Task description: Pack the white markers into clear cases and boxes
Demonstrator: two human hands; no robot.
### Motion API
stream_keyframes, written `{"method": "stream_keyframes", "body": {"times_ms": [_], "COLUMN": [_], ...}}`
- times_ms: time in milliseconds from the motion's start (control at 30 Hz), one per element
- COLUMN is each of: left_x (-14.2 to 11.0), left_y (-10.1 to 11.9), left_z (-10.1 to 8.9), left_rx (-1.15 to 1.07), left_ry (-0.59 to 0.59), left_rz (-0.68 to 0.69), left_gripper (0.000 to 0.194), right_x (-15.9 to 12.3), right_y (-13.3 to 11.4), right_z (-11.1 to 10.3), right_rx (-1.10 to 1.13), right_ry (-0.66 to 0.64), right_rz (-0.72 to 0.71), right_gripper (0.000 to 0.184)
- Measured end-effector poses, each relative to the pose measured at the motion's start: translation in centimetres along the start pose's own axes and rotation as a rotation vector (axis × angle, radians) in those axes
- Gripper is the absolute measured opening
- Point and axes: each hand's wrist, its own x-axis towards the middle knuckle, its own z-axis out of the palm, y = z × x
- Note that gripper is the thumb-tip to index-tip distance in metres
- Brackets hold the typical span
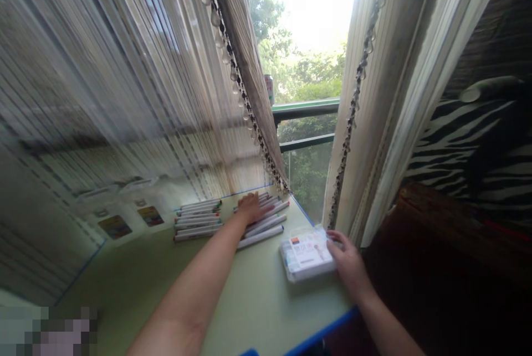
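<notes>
Left fingers (246,199) perhaps touch markers (266,225); right fingers (339,237) grip plastic case (308,254).

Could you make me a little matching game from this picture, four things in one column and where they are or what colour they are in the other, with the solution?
1. left hand
2. table
3. can
4. right hand

A. beside the edge of a curtain
B. at the side of the white box
C. at the markers
D. pale green

Right pairs: 1-C, 2-D, 3-A, 4-B.
</notes>
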Motion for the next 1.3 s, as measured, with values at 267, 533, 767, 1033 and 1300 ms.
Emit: {"method": "stream_keyframes", "body": {"times_ms": [267, 533, 767, 1033, 1300], "left_x": [-2.5, -5.4, -8.5, -10.6, -12.6], "left_y": [1.2, 1.3, 1.9, 1.2, 0.5], "left_z": [-0.4, -0.6, -0.3, 0.5, 0.1], "left_rx": [0.035, -0.001, -0.021, -0.079, -0.062], "left_ry": [0.013, -0.003, 0.011, -0.031, -0.036], "left_rz": [0.080, 0.103, 0.050, -0.037, -0.107], "left_gripper": [0.090, 0.088, 0.077, 0.096, 0.089], "right_x": [-0.3, -0.3, -0.3, -0.3, 0.6], "right_y": [0.2, 0.6, 1.0, 0.7, 1.2], "right_z": [0.0, 0.1, 0.1, -0.1, -0.5], "right_rx": [0.003, -0.088, -0.128, -0.128, 0.270], "right_ry": [0.014, 0.050, 0.035, 0.024, 0.090], "right_rz": [-0.096, -0.126, -0.178, -0.177, 0.063], "right_gripper": [0.039, 0.040, 0.041, 0.045, 0.042]}}
